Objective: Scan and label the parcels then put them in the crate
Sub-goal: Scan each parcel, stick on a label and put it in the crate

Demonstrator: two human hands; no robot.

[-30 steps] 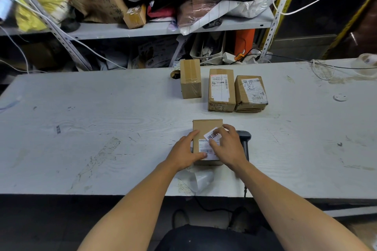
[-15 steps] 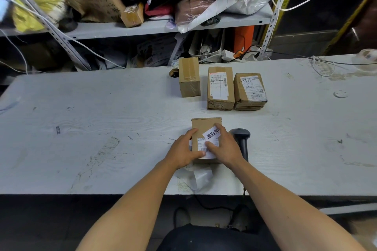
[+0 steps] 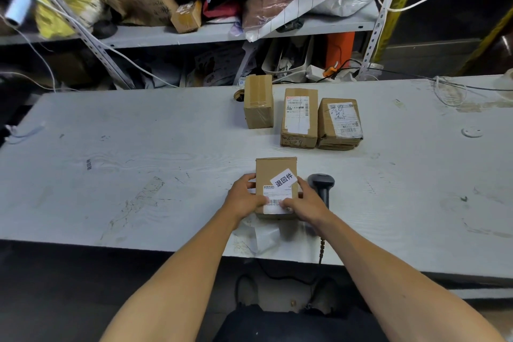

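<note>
A small brown cardboard parcel (image 3: 273,175) lies on the white table (image 3: 138,164) near its front edge. On its top sit a barcode label and a slanted white sticker (image 3: 283,181) with black characters. My left hand (image 3: 244,197) grips the parcel's left side, thumb on the barcode label. My right hand (image 3: 304,204) holds the right side, thumb also on the label. A black handheld scanner (image 3: 322,184) lies just right of the parcel, partly behind my right hand. No crate is in view.
Three more parcels stand farther back: a taped one (image 3: 258,101), a labelled one (image 3: 299,118) and a worn one (image 3: 339,123). Crumpled backing paper (image 3: 261,233) lies by the table's front edge. Cluttered shelves (image 3: 194,33) rise behind; loose cables (image 3: 449,91) trail at the right.
My right hand slid back from the white sticker toward the near right side of the parcel, leaving the sticker fully uncovered. My left hand kept its hold.
</note>
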